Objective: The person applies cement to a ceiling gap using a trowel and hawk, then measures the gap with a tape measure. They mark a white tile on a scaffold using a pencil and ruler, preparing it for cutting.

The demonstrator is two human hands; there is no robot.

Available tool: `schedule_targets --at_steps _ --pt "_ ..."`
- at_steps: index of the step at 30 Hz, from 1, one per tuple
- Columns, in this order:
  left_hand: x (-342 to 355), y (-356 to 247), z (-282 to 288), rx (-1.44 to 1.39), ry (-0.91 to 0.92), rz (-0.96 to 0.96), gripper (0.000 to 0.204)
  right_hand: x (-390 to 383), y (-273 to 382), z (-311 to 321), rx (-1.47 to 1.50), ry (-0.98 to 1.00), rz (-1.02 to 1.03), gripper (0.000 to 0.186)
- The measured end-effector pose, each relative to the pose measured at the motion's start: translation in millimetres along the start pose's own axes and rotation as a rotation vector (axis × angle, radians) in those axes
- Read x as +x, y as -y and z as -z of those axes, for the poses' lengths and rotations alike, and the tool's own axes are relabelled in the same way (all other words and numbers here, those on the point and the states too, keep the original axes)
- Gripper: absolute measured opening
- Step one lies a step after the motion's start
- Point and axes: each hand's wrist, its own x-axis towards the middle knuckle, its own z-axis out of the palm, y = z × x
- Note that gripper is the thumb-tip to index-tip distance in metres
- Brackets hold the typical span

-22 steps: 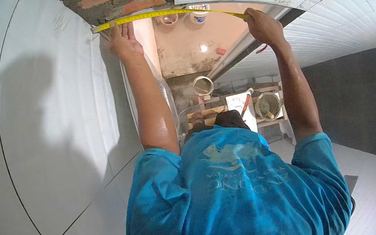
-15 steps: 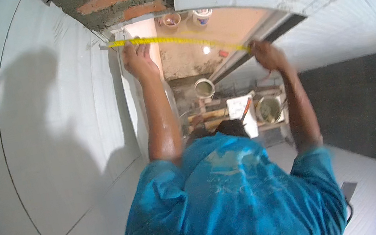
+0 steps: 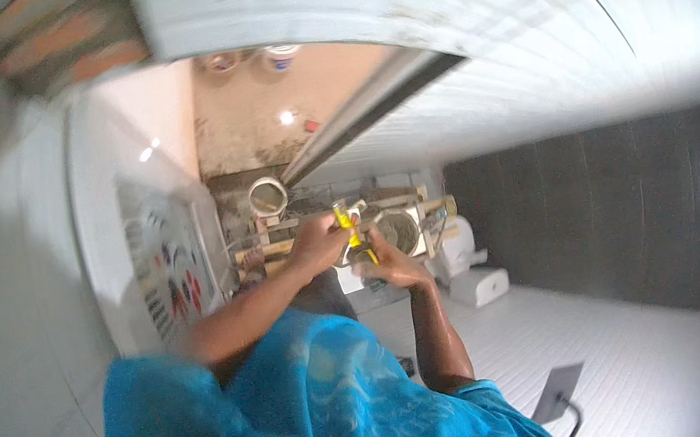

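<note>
A tape measure with a yellow blade is between my two hands, in front of my chest. My left hand is closed on the blade, close to the case. My right hand wraps the tape measure case, which is partly covered by the fingers. Only a short length of blade shows. Some motion blur softens the fingers. Below the hands stands a round container of grey mix, beside wooden planks.
A white bucket stands beyond my left hand. The white door is at left, the dark tiled wall at right. A white toilet and a grey plate with a curved black handle are at right. Bare brick shows above.
Both hands have come down and together from the opening, where the yellow blade was stretched between them. The blade is now mostly drawn in. The view has swung to the right.
</note>
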Motion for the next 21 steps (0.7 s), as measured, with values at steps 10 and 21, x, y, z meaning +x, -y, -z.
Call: schedule_targets --at_steps 10,21 --pt "5 60 17 0.566 0.478 0.091 0.035 -65 -87 -29 0.094 -0.161 -0.194 0.072" --pt "9 74 -3 0.861 0.796 0.138 0.02 -64 -160 -46 -0.025 0.105 -0.577 0.036"
